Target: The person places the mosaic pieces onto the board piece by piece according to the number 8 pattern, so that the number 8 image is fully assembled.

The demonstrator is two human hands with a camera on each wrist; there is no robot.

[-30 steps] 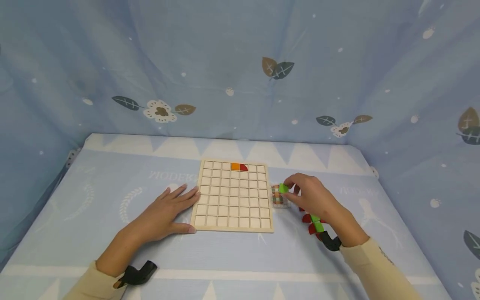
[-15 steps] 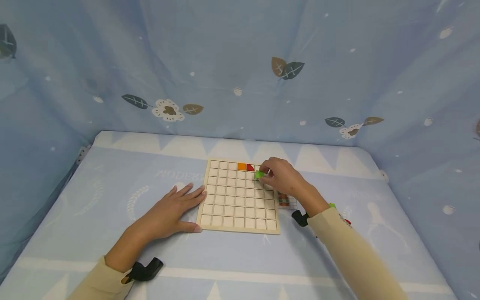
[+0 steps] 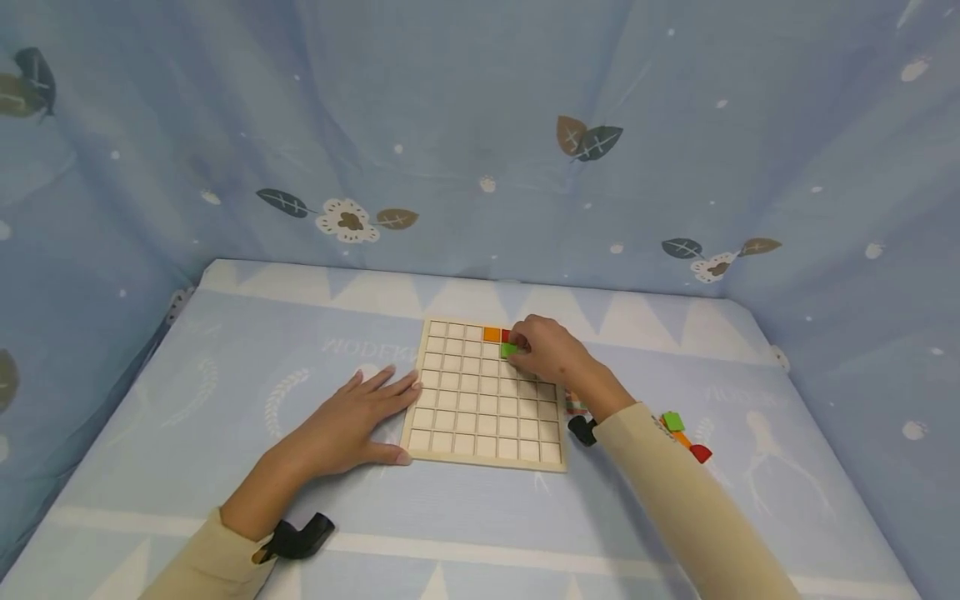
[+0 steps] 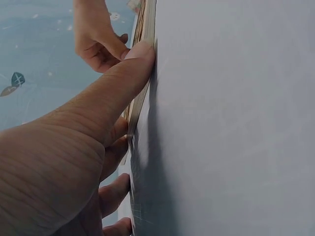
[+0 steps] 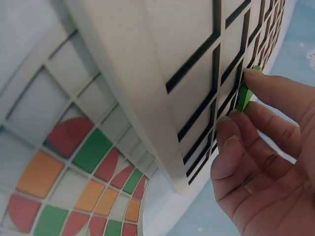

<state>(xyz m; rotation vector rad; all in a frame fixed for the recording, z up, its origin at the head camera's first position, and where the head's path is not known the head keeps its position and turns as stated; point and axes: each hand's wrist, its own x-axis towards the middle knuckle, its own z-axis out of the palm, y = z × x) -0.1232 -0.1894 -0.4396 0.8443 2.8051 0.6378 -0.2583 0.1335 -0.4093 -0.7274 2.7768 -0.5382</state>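
Observation:
A pale wooden grid board (image 3: 466, 402) lies mid-table. My right hand (image 3: 552, 352) is over its upper right part, thumb and fingers pinching a green square tile (image 3: 507, 351). This tile sits at a second-row cell, just below the red tile (image 3: 506, 335), which my fingers partly cover. Left of the red one, an orange square tile (image 3: 491, 334) fills a top-row cell. In the right wrist view the green tile (image 5: 244, 93) stands tilted between my fingertips, against the grid. My left hand (image 3: 345, 423) rests with fingers spread along the board's left edge, thumb at the lower corner.
A pattern card (image 5: 66, 179) printed with coloured shapes lies right of the board, mostly behind my right wrist in the head view. Beside my right sleeve are loose tiles, among them a green one (image 3: 672, 421) and a red one (image 3: 701, 453). A patterned curtain (image 3: 465, 133) hangs behind the table.
My right hand has carried the green tile left from above the pattern card to the board's second row. My left hand has stayed at the board's edge; the head view has shifted slightly.

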